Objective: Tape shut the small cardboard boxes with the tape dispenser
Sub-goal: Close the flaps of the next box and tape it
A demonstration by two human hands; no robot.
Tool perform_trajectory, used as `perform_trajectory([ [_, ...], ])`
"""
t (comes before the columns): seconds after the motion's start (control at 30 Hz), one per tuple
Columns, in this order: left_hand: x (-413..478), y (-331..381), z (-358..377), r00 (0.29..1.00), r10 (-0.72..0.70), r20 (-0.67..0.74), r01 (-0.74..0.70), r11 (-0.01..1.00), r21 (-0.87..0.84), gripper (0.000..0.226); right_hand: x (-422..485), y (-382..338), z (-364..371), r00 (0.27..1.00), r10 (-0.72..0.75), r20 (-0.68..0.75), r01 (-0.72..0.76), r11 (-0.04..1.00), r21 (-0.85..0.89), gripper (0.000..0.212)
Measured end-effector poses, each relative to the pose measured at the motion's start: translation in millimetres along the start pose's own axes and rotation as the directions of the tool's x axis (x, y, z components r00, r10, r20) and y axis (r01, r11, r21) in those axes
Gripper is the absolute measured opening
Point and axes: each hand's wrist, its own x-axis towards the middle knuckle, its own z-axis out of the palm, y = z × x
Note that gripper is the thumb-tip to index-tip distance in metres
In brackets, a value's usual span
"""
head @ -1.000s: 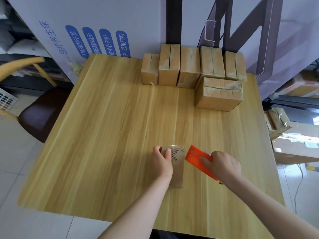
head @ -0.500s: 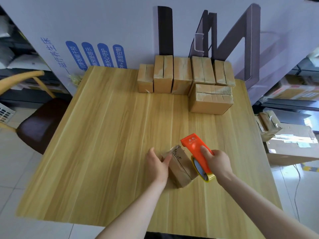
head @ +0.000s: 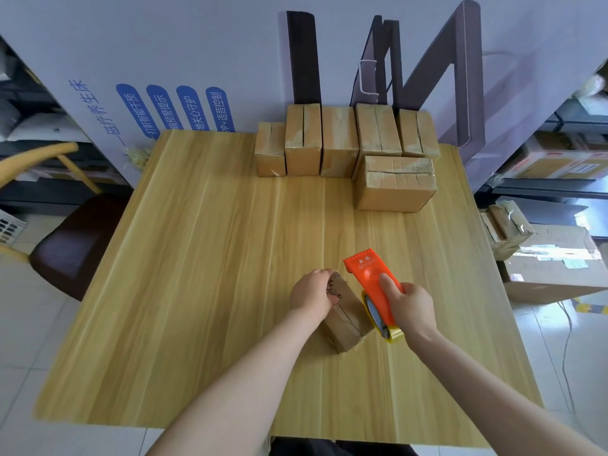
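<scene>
At the far left, beside the tabletop, stands a chair with a dark seat. Near the front middle of the tabletop lies a small cardboard box, turned at a slant, its top seam showing. The left hand is on the box's far end, its grip closed over that end, where a jagged tape edge shows. Just right of the box is the orange tape dispenser, nose pointing away; I cannot tell whether the two touch. The right hand has its grip wrapped round the dispenser, thumb along the top. A row of boxes lines the back edge, with a larger box in front of its right end. Cartons sit on the floor at right.
</scene>
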Motion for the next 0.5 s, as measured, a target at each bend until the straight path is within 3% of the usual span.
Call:
perform_trajectory([
  [0.17,14,12,-15,0.98,-0.038,0.194,-0.007,0.973,0.23,0.052,-2,0,2,1.0,0.009,-0.008,-0.009,1.0,0.001,0.053],
  [0.3,27,26,-18,0.939,-0.068,0.338,-0.091,0.896,0.435,0.053,-3,1,4,1.0,0.003,-0.024,-0.004,1.0,-0.011,0.055],
  [0.4,27,25,-15,0.948,-0.073,0.308,-0.04,0.938,0.346,0.065,-2,4,2,1.0,0.003,-0.025,-0.003,1.0,0.0,0.055],
  [0.5,8,6,-14,0.993,-0.107,0.054,0.104,0.993,0.054,0.096,-3,4,0,1.0,0.004,-0.018,-0.003,1.0,0.007,0.056],
])
